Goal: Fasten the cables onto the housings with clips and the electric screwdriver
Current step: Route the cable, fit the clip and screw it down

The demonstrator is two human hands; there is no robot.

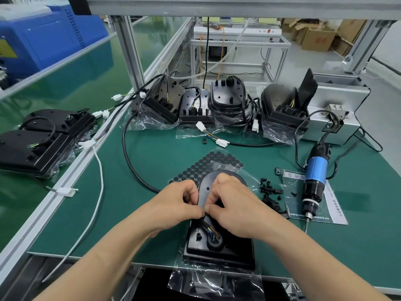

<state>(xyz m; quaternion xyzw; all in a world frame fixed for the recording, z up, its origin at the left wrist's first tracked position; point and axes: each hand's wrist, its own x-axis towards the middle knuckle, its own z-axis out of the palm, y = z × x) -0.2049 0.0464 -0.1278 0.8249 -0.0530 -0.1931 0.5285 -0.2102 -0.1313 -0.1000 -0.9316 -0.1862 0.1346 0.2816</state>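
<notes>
**Fingers (192,190) pinched on the cable (205,225), over the near housing (219,254)**

On my left hand (180,200) the fingers are curled in tight. Thumb and forefinger nip the black cable just above where its coloured wires run into the round grommet (214,242). My right hand (236,206) meets it thumb to thumb, fingers curled as well, pinching the same stretch of cable. Is there a clip between the tips? I cannot tell.

Both hands are over the housing, which lies flat on a clear bag (217,283) at the near edge of the table (152,153), rounded end pointing away from me.

Just right of the housing there is a scatter of small black clips (269,193). Further right the electric screwdriver (315,177), blue-bodied, lies on a printed sheet (335,212) with its bit toward the near side and no hand on it.

A sheet of round black pads (208,161) shows just beyond my knuckles. Along the far side stands a row of bagged housings (217,101), their white connectors trailing onto the table. Off to the left, across the aluminium rail, two more housings (32,146) lie flat.
</notes>
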